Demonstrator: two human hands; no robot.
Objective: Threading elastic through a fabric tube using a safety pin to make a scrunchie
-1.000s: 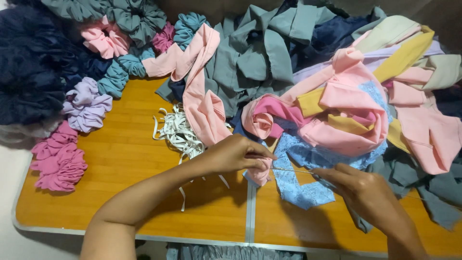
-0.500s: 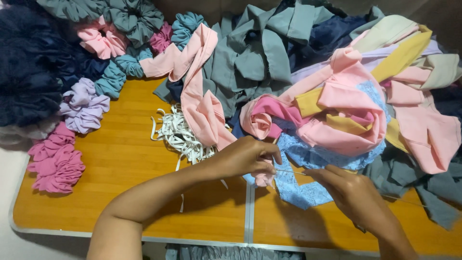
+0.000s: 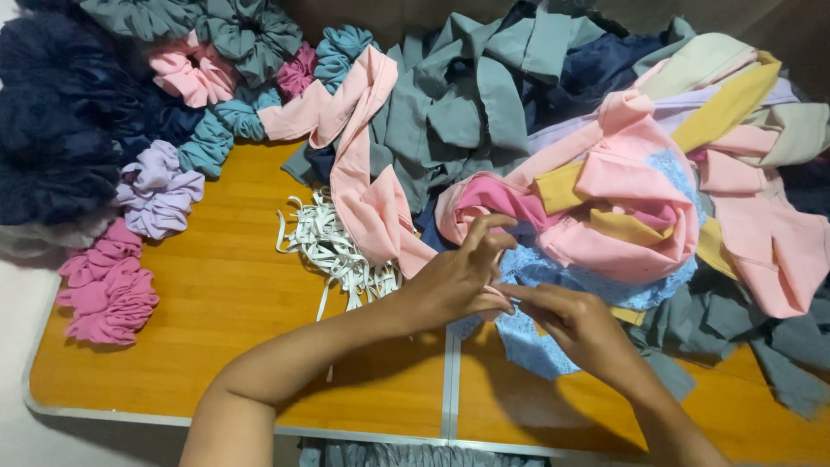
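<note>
The left hand (image 3: 458, 277) and the right hand (image 3: 575, 320) meet fingertip to fingertip over the light blue lace fabric (image 3: 536, 333), both pinching a small bit of pink cloth (image 3: 501, 298) between them (it is too small and too covered by fingers to tell more). The left hand's upper fingers are lifted and spread; the right hand's are curled in around the pinch.

From the head camera, taking the lace fabric as the mark: it lies on the wooden worktop (image 3: 216, 303), just under the hands. To its left sits a tangle of white elastic band (image 3: 333, 246), touching a long pale pink strip (image 3: 367, 173). Above and right of it is a bundle of pink and yellow cloth (image 3: 631, 199), with grey-green pieces (image 3: 484, 95) behind. Far left of it lie scrunchies: lilac (image 3: 160, 190), magenta (image 3: 108, 290) and navy (image 3: 52, 130).
</note>
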